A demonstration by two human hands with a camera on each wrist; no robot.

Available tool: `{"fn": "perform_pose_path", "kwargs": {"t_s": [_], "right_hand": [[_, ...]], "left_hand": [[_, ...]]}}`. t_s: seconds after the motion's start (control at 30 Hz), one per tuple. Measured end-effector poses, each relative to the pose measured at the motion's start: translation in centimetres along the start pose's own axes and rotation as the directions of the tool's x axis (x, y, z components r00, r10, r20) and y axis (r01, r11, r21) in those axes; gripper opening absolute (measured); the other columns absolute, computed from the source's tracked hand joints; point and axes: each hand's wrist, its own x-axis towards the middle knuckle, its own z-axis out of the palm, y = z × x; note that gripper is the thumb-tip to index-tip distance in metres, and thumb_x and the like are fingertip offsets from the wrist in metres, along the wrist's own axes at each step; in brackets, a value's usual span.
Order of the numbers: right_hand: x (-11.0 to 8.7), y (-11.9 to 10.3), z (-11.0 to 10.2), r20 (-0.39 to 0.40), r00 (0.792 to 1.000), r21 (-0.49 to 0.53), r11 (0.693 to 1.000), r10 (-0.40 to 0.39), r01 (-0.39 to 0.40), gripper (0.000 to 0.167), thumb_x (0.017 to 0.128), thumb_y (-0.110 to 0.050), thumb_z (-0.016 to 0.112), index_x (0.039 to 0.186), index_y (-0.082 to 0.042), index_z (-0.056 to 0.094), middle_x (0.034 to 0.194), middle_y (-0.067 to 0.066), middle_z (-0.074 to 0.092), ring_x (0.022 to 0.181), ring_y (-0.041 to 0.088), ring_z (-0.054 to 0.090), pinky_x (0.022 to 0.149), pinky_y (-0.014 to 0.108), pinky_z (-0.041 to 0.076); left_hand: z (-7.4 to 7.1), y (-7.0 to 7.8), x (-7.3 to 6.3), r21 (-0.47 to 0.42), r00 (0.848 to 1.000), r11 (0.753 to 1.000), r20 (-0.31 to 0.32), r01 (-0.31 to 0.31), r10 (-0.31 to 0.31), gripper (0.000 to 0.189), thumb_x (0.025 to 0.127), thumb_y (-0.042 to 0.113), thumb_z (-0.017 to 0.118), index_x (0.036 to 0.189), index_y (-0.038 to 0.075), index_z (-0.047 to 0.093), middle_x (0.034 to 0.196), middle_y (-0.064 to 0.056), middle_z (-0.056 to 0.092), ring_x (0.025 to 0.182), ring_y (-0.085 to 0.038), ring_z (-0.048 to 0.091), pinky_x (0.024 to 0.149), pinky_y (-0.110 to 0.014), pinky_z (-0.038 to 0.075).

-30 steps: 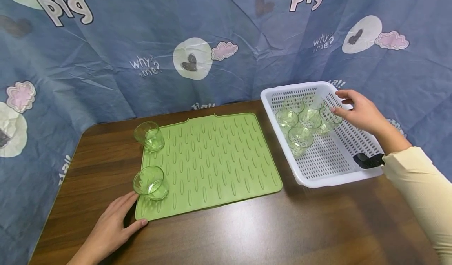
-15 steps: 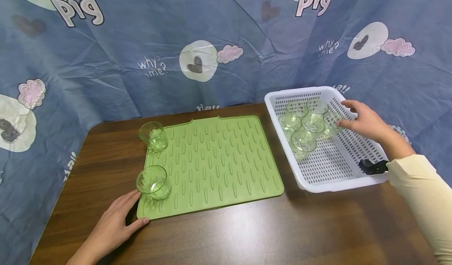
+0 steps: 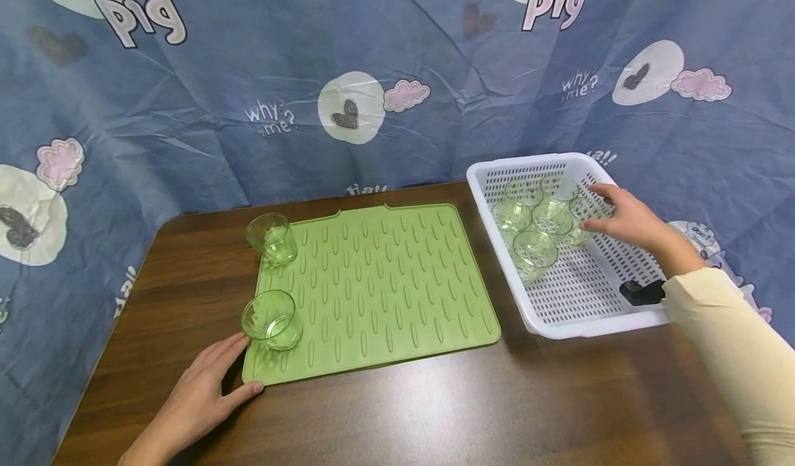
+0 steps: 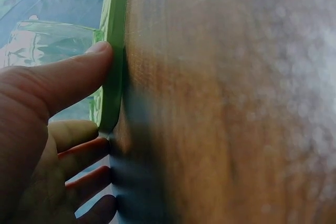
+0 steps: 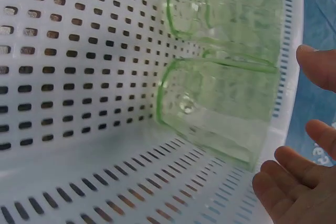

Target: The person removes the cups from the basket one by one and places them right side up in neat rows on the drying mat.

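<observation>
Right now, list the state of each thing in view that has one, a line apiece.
Green ribbed mat: lying flat.
Near green-tinted clear glass: upright on the mat, looks empty.
Far green-tinted clear glass: upright on the mat, looks empty.
White perforated plastic basket: upright, uncovered, glasses inside.
Six green-tinted glasses in it: upright, grouped.
Left hand: thumb touching mat corner.
Right hand: thumb and fingers parted, holding nothing.

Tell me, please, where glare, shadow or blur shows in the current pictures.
Head view: pale glare on the brown wooden table; transparent green-tinted drinking glasses look faint against the white perforated plastic basket. Left wrist view: the table's right side is blurred and washed out, with a dark patch beside the green ribbed mat. Right wrist view: glasses look soft and hazy.
</observation>
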Motion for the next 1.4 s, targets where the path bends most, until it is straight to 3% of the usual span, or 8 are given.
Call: {"fn": "perform_pose_path", "kwargs": {"t_s": [0.23,0.57,0.9,1.4], "right_hand": [[0.7,0.2,1.1,-0.022,0.999,0.029,0.999,-0.045,0.045,0.085,0.086,-0.014,0.072,0.151,0.010,0.024,0.153,0.039,0.027,0.139,0.059,0.026,0.114,0.071,0.022],[0.5,0.2,1.2,-0.031,0.999,0.002,1.000,0.022,-0.022,0.079,0.087,-0.020,0.071,0.150,0.008,0.030,0.150,0.038,0.034,0.135,0.057,0.033,0.111,0.069,0.028],[0.8,0.3,1.7,0.044,0.997,0.183,0.981,0.058,-0.065,0.091,0.092,-0.015,0.065,0.153,0.015,0.004,0.154,0.042,0.021,0.142,0.058,0.023,0.118,0.065,0.024],[1.1,1.3,2.4,0.109,0.993,0.311,0.947,0.050,-0.082,0.097,0.092,-0.009,0.066,0.153,0.012,-0.006,0.155,0.042,0.017,0.144,0.057,0.021,0.118,0.064,0.024]], "left_hand": [[0.3,-0.1,0.1,-0.003,1.000,1.000,0.009,-0.003,0.003,0.077,0.077,0.037,0.083,0.137,-0.001,0.054,0.138,-0.023,0.055,0.125,-0.044,0.048,0.094,-0.063,0.042],[0.1,-0.1,0.3,0.006,1.000,1.000,-0.009,-0.017,0.017,0.076,0.075,0.035,0.085,0.135,-0.001,0.056,0.137,-0.023,0.056,0.124,-0.043,0.048,0.094,-0.061,0.042],[0.0,0.0,0.2,0.018,1.000,1.000,0.020,0.005,-0.006,0.077,0.077,0.037,0.084,0.136,-0.002,0.055,0.137,-0.025,0.055,0.125,-0.045,0.048,0.095,-0.063,0.042],[0.4,-0.3,0.2,0.005,1.000,1.000,-0.015,-0.020,0.020,0.076,0.076,0.036,0.084,0.136,-0.002,0.055,0.137,-0.024,0.055,0.124,-0.045,0.048,0.094,-0.063,0.041]]}}
